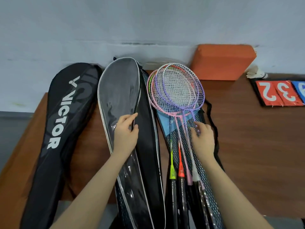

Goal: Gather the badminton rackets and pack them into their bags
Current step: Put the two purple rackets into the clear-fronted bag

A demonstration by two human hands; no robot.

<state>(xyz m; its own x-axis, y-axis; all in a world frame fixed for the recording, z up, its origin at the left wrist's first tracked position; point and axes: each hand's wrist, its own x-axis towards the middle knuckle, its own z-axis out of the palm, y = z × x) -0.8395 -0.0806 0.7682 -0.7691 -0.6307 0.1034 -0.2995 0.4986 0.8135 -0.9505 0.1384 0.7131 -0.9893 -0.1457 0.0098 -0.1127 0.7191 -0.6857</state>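
Note:
Several badminton rackets (179, 90) with purple, pink and white frames lie stacked on a mesh bag (200, 164) right of centre, handles towards me. A clear-fronted black racket bag (118, 90) lies in the middle with its flap raised. My left hand (126, 129) pinches the flap's zipper edge. My right hand (202, 136) rests on the racket shafts, fingers curled over the purple one; whether it grips is unclear. A black VICTOR bag (57, 123) lies closed at the left.
The brown table (255, 138) stands against a pale wall. An orange foam block (222, 61) sits at the back right. A shuttlecock (255, 73) and a flip scoreboard (280, 93) with red number cards lie at the far right. The mesh bag's black strap (212, 123) loops beside my right hand.

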